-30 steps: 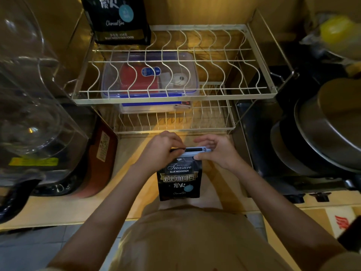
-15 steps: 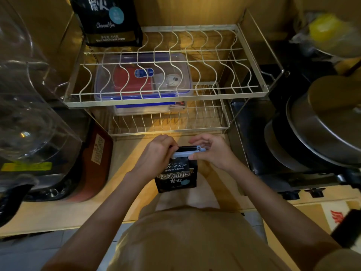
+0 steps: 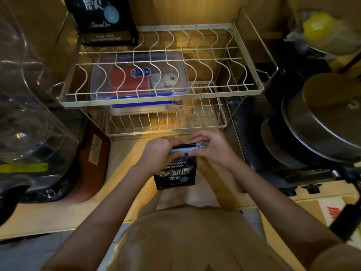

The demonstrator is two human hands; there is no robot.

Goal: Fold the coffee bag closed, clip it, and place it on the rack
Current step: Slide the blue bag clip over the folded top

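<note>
The rack (image 3: 160, 103) is thin pale coated wire, smooth and faintly shiny, above a smooth, matt wooden bench (image 3: 48, 216). The coffee bag (image 3: 175, 173) is black, slightly glossy film with printed lettering; its clip (image 3: 187, 148) looks like pale blue plastic. The pot lid (image 3: 324, 118) is brushed metal.

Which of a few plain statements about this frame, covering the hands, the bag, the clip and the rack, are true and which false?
1. Both hands, left hand and right hand, are at the top of the coffee bag. True.
2. The light blue clip lies on the rack. False: it is at the bag's top, between the hands.
3. A second black bag stands on the rack's upper tier. True.
4. The rack's lower tier is bare. False: a clear plastic box sits there.
</note>
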